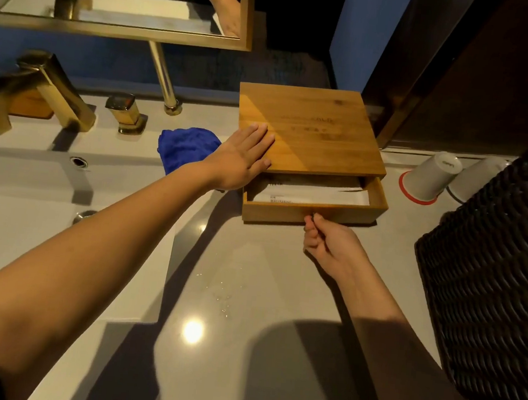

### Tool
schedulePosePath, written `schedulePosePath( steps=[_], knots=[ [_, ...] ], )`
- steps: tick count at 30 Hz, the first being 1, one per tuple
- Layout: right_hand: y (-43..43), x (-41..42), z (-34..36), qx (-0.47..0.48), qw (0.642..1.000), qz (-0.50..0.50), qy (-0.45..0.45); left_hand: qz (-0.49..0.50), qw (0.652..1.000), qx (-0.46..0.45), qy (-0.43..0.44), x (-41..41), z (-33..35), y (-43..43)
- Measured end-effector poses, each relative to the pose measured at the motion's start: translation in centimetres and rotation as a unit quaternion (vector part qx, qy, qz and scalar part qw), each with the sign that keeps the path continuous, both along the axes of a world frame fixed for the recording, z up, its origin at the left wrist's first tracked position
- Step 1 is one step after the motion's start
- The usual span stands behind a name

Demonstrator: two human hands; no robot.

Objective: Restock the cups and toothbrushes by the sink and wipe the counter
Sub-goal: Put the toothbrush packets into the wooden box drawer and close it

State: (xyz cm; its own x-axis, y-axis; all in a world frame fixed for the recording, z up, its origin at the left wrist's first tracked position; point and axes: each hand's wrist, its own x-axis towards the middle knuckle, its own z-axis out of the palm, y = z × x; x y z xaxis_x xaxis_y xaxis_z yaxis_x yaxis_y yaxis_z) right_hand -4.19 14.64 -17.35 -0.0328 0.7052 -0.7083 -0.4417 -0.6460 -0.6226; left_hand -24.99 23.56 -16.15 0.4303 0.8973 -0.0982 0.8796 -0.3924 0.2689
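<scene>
Left hand [244, 159] flat on box [311, 130]; right fingers [313, 224] pinch drawer [316, 213] knob, packets [315, 193] inside. Cups [429, 177] placed mid-right; counter [247, 295] wet, cloth [187, 147] idle.

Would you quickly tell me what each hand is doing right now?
Left hand: open, flat on the wooden box.
Right hand: pinched shut on the drawer knob.

A pale grey counter [248, 282] runs along a blue wall, with a white sink basin [28, 225] set into its left side. Brass taps [53, 92] stand behind the basin. A crumpled blue cloth [185, 147] lies beside them. To its right sits a flat wooden box [311, 130], its drawer [315, 209] partly out. Two white cups [432, 175] stand upside down further right, beside a dark woven basket [489, 286]. Water droplets [222, 296] glisten near the middle.
</scene>
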Motion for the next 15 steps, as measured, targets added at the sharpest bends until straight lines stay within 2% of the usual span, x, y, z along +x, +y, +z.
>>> schedulePosePath(
  steps=[5,11,15],
  knots=[
    [3.1,-0.2,-0.2,0.016,1.000,0.019,-0.018,0.000,1.000,0.011,-0.018,0.0,-0.5,0.0],
    [4.7,-0.4,-1.2,0.091,0.977,0.066,-0.179,0.005,0.999,0.028,-0.020,0.1,-0.8,-0.1],
    [5.5,-0.9,-1.7,0.123,0.958,0.073,-0.248,0.013,1.000,0.027,-0.010,0.2,-0.9,-0.2]
  ],
)
